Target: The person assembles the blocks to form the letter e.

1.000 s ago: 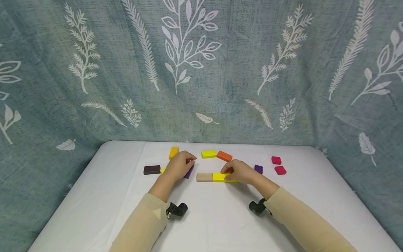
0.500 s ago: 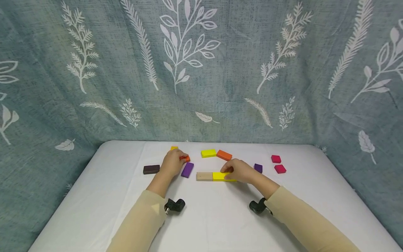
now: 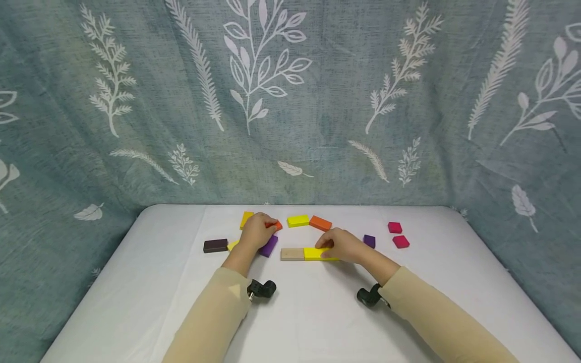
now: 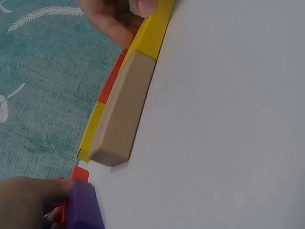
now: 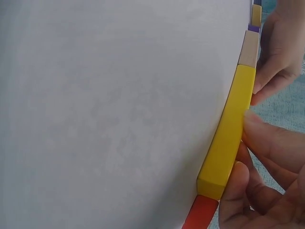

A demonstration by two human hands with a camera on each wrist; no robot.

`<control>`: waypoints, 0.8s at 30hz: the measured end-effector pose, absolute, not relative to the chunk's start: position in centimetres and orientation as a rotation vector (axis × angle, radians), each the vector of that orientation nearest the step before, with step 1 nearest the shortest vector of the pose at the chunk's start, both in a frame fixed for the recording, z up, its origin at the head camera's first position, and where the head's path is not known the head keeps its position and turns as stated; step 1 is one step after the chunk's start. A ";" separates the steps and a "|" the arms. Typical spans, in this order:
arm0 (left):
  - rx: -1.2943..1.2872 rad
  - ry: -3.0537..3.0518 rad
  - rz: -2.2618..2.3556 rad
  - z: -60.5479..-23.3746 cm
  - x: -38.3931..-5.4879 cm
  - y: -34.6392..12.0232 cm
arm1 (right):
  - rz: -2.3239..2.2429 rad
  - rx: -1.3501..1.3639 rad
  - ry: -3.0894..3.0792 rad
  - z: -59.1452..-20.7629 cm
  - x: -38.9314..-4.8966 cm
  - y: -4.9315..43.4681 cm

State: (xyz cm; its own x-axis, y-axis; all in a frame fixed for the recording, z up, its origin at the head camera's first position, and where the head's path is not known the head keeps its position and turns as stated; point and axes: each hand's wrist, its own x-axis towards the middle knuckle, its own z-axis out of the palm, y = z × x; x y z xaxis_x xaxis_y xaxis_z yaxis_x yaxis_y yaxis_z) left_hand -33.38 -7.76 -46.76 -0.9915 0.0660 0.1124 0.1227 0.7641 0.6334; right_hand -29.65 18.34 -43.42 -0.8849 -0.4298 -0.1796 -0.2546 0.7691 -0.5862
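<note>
My left hand pinches an orange block just behind a purple block. In the left wrist view the thumb lies along the orange block, partly hidden by the purple one. My right hand grips a long yellow block with thumb and fingers at its back side. A plain wooden block lies end to end with that yellow block. At the yellow block's other end, an orange-red block shows in the right wrist view; the hand hides it from the head camera.
Behind the row lie a yellow block and an orange block. A dark brown block, a partly covered yellow piece and an amber block are at left. To the right sit a dark purple block and two red blocks.
My left hand has moved left, then back right, with the orange block coming into view between its fingers. My right hand stays on the yellow block. The head view has shifted slightly.
</note>
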 end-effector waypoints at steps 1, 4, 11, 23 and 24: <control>-0.148 -2.873 -1.056 -46.8 -33.4 -7.6 | -0.818 -0.526 2.660 -43.4 -29.6 18.3; -0.143 -2.877 -1.091 -46.8 -33.4 -7.1 | -0.814 -0.526 2.664 -43.5 -29.6 18.3; -0.113 -2.871 -1.133 -46.9 -33.5 -6.5 | -0.811 -0.523 2.667 -43.4 -29.6 18.3; -0.140 -2.863 -1.130 -47.0 -33.6 -6.4 | -0.811 -0.534 2.661 -43.4 -29.7 18.3; -0.140 -2.862 -1.135 -47.1 -33.6 -6.4 | -0.812 -0.535 2.661 -43.5 -29.7 18.3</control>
State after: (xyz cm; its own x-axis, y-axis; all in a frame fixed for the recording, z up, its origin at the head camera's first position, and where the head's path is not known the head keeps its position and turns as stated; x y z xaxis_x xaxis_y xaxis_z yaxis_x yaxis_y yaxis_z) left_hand -33.64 -6.42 -47.05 -0.9941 0.0624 0.0891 0.1065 0.7248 0.6806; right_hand -29.67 18.34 -43.46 -0.8829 -0.4336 -0.1800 -0.2594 0.7700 -0.5829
